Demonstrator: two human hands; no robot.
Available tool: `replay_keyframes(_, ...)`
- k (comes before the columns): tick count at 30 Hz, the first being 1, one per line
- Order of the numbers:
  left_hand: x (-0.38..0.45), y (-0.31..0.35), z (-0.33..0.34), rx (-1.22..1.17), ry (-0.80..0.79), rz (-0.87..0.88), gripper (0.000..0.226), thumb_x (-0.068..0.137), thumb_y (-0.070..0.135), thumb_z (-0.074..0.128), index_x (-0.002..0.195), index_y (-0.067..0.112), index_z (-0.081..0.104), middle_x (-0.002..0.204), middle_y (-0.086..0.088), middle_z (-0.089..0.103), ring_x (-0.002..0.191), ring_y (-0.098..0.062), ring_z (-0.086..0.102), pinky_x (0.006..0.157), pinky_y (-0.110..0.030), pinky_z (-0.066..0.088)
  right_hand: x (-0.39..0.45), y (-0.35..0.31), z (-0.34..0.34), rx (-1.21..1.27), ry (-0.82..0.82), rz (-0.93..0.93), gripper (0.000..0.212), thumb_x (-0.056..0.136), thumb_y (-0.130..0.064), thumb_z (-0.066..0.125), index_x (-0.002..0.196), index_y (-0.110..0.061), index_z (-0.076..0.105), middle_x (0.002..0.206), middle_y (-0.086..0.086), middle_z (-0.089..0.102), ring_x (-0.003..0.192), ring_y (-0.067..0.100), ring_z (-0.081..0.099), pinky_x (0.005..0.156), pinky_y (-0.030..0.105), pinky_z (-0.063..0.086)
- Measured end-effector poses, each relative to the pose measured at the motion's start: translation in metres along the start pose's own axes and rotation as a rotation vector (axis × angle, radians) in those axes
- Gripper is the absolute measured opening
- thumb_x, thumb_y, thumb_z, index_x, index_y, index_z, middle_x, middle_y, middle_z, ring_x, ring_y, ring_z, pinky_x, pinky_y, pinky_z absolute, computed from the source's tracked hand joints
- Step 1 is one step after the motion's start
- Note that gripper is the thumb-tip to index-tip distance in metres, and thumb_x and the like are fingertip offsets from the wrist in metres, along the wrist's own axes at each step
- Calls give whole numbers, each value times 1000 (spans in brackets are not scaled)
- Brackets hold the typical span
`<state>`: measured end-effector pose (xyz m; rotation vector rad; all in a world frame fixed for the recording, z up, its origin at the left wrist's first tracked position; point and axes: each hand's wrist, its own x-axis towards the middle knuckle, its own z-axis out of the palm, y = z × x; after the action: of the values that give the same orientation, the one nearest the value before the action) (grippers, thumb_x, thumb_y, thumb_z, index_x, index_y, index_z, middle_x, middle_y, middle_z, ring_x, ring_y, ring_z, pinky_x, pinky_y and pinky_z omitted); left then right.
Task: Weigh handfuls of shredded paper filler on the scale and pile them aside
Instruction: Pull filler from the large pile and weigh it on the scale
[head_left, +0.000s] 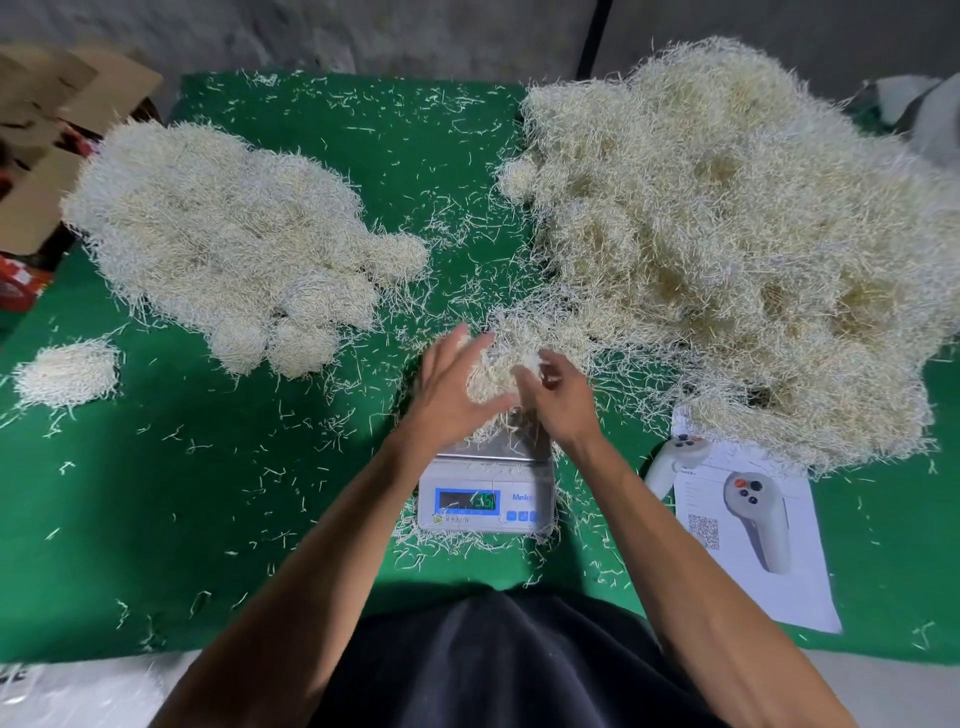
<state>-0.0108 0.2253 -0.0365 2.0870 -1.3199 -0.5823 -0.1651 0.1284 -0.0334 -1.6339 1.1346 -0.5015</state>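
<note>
Head view, hands (452, 379) cupping filler (493, 376) (on scale (485, 499))

small white digital scale (485, 499): steel platter mostly hidden under hands and paper shreds, lit display digits blurred, maybe 13.5. Huge cream shredded-paper heap (737, 234) runs off right edge.
</note>
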Motion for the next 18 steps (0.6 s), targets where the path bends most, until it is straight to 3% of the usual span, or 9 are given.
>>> replay_keyframes(2, 10, 8, 5, 135, -137, 41, 89, 79, 63, 72, 154, 47, 27, 165, 16, 14, 151, -14, 11, 121, -63, 13, 3, -8, 3, -6, -42, 41, 29, 99, -36, 65, 112, -10, 66, 103, 13, 71, 79, 22, 72, 81, 51, 62)
replay_keyframes(4, 15, 10, 9, 102, -69, 37, 74, 86, 49, 73, 150, 37, 40, 158, 8, 37, 145, -15, 29, 119, -56, 28, 3, -14, 2, 51, -36, 16, 21, 100, -31, 65, 94, -11, 66, 87, 18, 72, 77, 36, 72, 81, 58, 59)
replay_keyframes(7, 17, 12, 10, -35, 47, -53, 58, 91, 40, 72, 144, 32, 50, 145, -1, 53, 117, -12, 55, 107, -37, 42, 5, -27, -7, 94, 6, -20, 19, 101, -28, 65, 93, -11, 69, 85, 16, 74, 84, 38, 72, 86, 52, 58)
replay_keyframes(9, 19, 15, 10, -175, 41, -125, 57, 93, 34, 71, 146, 29, 50, 146, -3, 55, 80, -6, 62, 85, -30, 53, 6, -38, -10, 134, 23, -7, 21, 101, -30, 64, 91, -12, 68, 85, 12, 73, 82, 29, 71, 84, 45, 59)
replay_keyframes(11, 24, 18, 9, -313, 40, -161, 55, 94, 26, 71, 145, 29, 50, 148, -2, 54, 49, -8, 51, 54, -29, 53, 4, -48, -10, 161, 21, -2, 22, 102, -30, 61, 93, -12, 67, 87, 7, 71, 81, 19, 69, 79, 37, 59)
replay_keyframes(14, 39, 23, -4, -456, 57, -198, 51, 93, 15, 71, 141, 25, 56, 141, -5, 60, 39, 2, 40, 38, -21, 37, 0, -63, -9, 169, 13, -83, 23, 105, -28, 57, 95, -9, 67, 86, 9, 67, 81, 16, 64, 78, 32, 56)
replay_keyframes(18, 60, 27, -24, -537, 31, -219, 47, 86, 14, 78, 131, 23, 66, 98, -4, 73, 38, 0, 34, 35, -20, 29, -1, -70, -14, 244, 41, -123, 23, 105, -28, 56, 92, -11, 66, 77, -3, 67, 70, 6, 63, 67, 19, 51)
